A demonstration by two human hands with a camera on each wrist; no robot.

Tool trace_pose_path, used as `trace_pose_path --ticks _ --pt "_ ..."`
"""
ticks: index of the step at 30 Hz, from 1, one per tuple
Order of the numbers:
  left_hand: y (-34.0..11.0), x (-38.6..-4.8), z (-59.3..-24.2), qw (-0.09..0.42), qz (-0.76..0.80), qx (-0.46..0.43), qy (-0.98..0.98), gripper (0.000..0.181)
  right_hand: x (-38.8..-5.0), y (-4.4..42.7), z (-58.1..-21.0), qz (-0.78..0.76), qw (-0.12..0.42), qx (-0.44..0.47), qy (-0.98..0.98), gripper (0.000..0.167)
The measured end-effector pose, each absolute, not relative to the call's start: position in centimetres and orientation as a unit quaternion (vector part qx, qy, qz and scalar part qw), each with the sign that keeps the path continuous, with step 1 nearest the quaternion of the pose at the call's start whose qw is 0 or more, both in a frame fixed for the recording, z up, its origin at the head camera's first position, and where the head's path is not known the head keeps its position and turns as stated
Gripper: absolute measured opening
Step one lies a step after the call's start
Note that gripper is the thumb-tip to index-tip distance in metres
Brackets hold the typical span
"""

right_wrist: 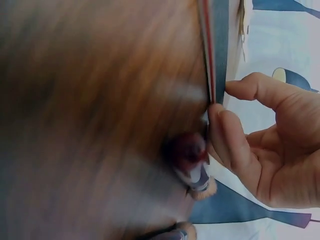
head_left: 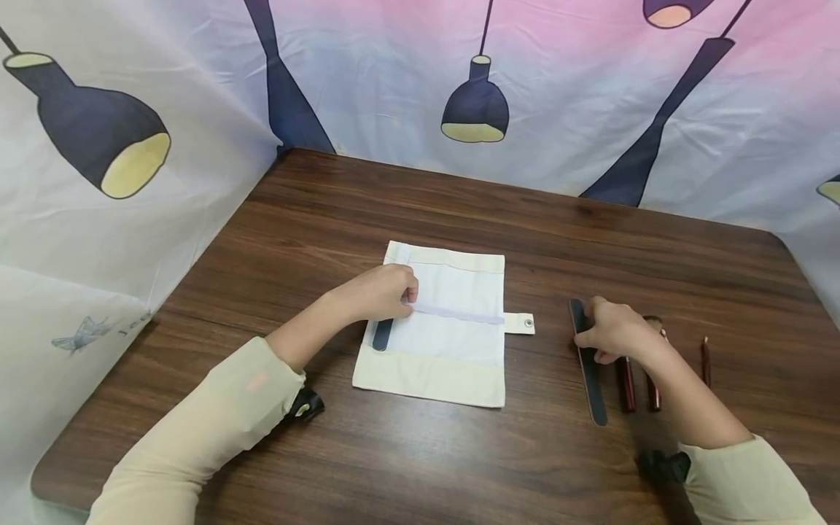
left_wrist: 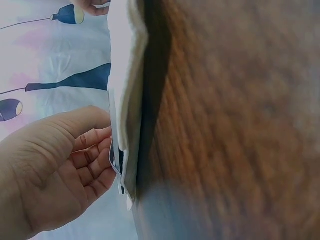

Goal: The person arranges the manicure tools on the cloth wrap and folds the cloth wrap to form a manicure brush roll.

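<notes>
Dark file point(head_left: 593, 386) well right of the cream case point(head_left: 426, 379). Right hand point(head_left: 617, 332) on it: thumb and forefinger close together, pinching the file toward its far part. Left hand point(head_left: 377, 292) over the case's left side; fingers appear to pinch the elastic band point(head_left: 459, 315), beside a dark strip point(head_left: 383, 335) lying just inside the case's left edge.

Risks, my reading: off-centre pinch on a thin, flat piece could let its near end swing or dip; a low sweep away from the case could roll the brushes point(head_left: 628, 386); a slip on the band could nudge the strip askew.

File's long axis: far to near, roughly along the case's right edge, near end slanting away from the case. Lifted off the bench point(head_left: 295, 467) or not: cannot tell.
</notes>
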State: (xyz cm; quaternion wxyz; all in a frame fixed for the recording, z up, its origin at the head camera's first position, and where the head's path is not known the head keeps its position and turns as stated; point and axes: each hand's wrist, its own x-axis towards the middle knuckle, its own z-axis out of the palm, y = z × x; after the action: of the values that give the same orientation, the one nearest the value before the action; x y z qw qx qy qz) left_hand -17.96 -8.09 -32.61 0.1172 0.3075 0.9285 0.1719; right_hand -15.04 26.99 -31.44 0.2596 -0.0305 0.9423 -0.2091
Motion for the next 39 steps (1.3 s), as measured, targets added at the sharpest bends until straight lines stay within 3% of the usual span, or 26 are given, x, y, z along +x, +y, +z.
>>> trace_pose_path --ticks 6,16,25,39 --pt "-8.2 -17.9 -32.8 0.112 0.172 0.305 0.93 0.008 -15.6 26.6 -31.3 -0.203 0.254 -0.048 0.944 0.073" --pt "-7.8 -17.7 -33.1 0.121 0.174 0.305 0.929 0.008 -16.3 25.8 -30.6 -0.248 0.195 -0.042 0.948 0.064" --pt "-7.6 -18.0 -32.9 0.116 0.175 0.307 0.928 0.009 -18.2 23.9 -28.8 -0.315 0.101 -0.025 0.943 0.059" --pt "-7.7 -18.0 -32.7 0.107 0.184 0.311 0.926 0.01 -20.5 19.8 -27.8 -0.383 0.043 -0.006 0.923 0.057"
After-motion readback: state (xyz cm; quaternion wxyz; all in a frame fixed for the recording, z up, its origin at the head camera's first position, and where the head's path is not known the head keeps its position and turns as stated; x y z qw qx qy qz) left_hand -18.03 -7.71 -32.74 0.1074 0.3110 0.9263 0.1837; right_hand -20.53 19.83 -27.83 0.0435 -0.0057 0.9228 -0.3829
